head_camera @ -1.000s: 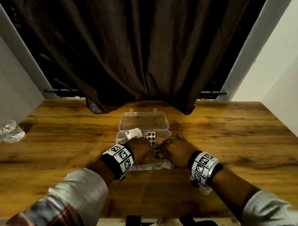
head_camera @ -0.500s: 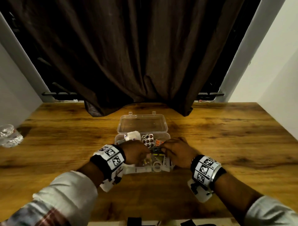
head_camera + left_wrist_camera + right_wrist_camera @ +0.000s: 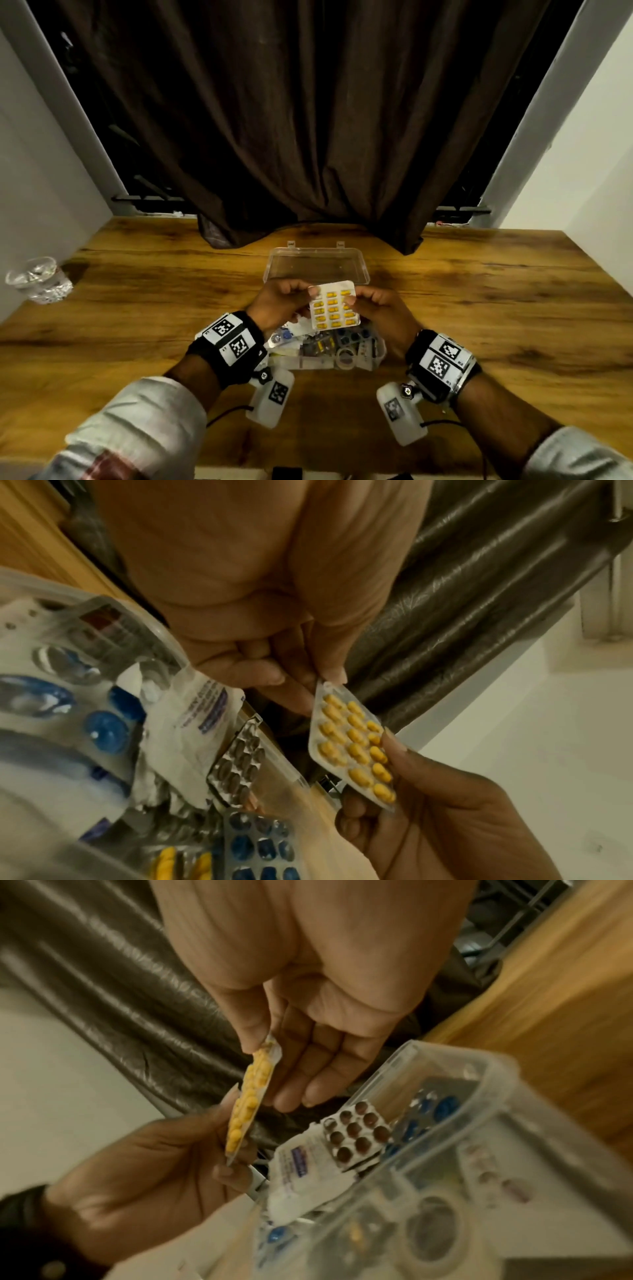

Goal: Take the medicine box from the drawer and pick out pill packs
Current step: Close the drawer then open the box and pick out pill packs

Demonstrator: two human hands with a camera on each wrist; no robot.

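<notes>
A clear plastic medicine box (image 3: 375, 356) lies open on the wooden table, its lid (image 3: 317, 265) folded back. Just above it both hands hold up one blister pack of yellow pills (image 3: 334, 310). My left hand (image 3: 308, 295) pinches its upper left corner, which the left wrist view shows on the pack (image 3: 352, 739). My right hand (image 3: 352, 300) pinches its right edge between thumb and fingers; the right wrist view shows the pack (image 3: 248, 1104) edge-on. Inside the box lie a brown-pill pack (image 3: 356, 1134), a blue-pill pack (image 3: 260, 842) and a white sachet (image 3: 192, 718).
A glass of water (image 3: 39, 281) stands at the table's far left edge. A dark curtain (image 3: 308, 120) hangs over the table's back edge, just behind the box lid. White walls close both sides. A tape roll (image 3: 344, 358) sits in the box front.
Both hands were down among the box contents; they have come up out of it, holding the yellow pill pack between them. The box has not moved.
</notes>
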